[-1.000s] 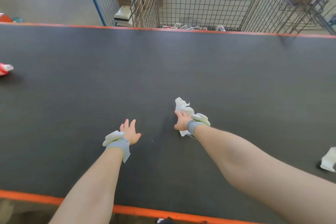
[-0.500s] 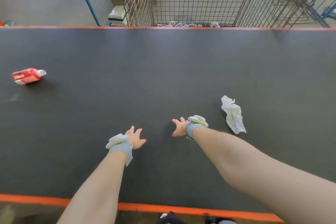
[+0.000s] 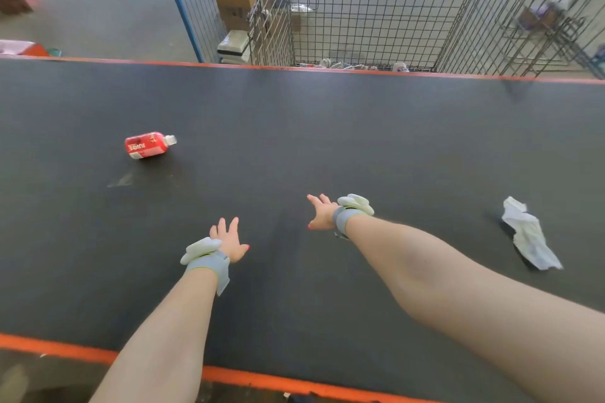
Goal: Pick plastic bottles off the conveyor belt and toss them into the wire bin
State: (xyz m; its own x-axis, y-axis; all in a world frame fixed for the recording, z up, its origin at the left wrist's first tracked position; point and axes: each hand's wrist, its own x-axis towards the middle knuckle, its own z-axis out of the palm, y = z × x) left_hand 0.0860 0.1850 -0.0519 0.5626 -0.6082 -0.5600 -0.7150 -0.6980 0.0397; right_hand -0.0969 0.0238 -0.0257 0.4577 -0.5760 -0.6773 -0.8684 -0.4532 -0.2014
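Both hands, left and right, hover spread and empty, apparently awaiting the red bottle far-left on the belt; wire bin stands beyond.

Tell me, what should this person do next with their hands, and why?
Probably reach the left hand forward and left to the red juice bottle. It lies on its side on the belt, the only bottle there, nearer that hand. Both hands are open and empty; the right hand is farther off. The white crumpled wrapper is no bottle. The wire bin waits beyond the belt.
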